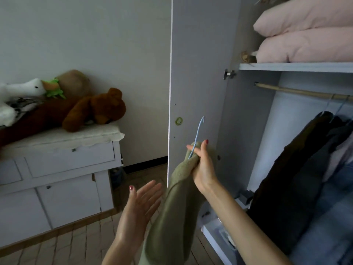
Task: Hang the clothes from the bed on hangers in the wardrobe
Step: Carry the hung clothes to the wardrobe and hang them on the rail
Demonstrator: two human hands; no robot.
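Our right hand (203,165) pinches the top of a green garment (172,207) together with the light blue hanger (196,138), whose hook points up toward twelve o'clock before the open wardrobe door (198,73). The garment hangs down toward six o'clock. Our left hand (140,205) is spread flat, fingers straight, just beside the cloth at its nine o'clock. At three o'clock dark clothes (298,178) hang from the wooden rail (298,91); pink bedding (305,35) lies on the shelf above. At ten o'clock plush toys (91,109) rest on a white counter (63,163).
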